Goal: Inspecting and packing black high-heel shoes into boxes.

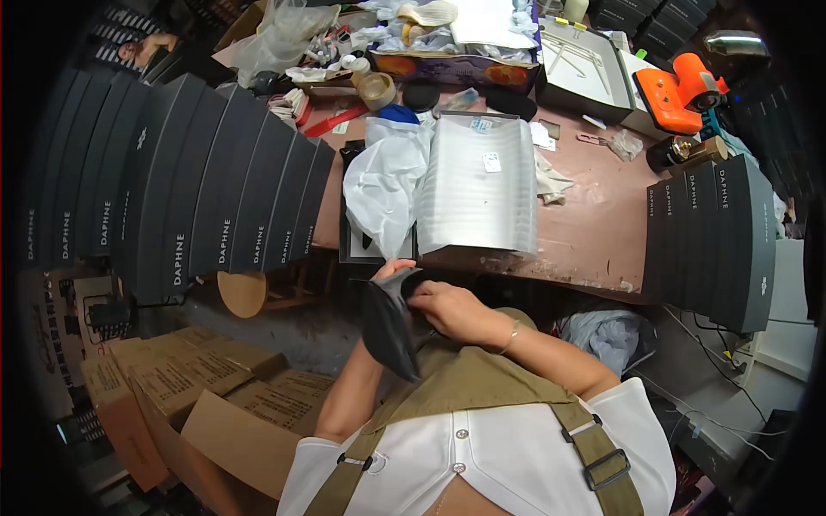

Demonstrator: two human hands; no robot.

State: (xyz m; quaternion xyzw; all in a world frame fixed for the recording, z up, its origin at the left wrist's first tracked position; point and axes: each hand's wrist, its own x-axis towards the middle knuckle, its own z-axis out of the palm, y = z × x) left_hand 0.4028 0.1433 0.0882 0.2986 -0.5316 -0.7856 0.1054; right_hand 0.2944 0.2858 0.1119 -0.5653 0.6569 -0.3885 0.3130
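Note:
A black shoe (389, 331) is held up in front of my apron, its narrow end pointing down. My left hand (394, 270) grips it from behind; most of those fingers are hidden by the shoe. Bent over the shoe's opening is my right hand (449, 308), with its fingertips at or inside the opening; what they pinch, if anything, is hidden. Just beyond my hands lies an open dark shoebox (348, 251) with white wrapping paper (387, 176) bunched over it. Beside it on the right is a translucent ribbed sheet (477, 202) bearing small labels.
Rows of dark shoeboxes stand at the left (202, 172) and right (731, 241) of the pink table (594, 232). An orange tool (680, 95) sits at the far right. Brown cartons (206, 370) fill the lower left. A plastic bag (607, 340) is below the table's right side.

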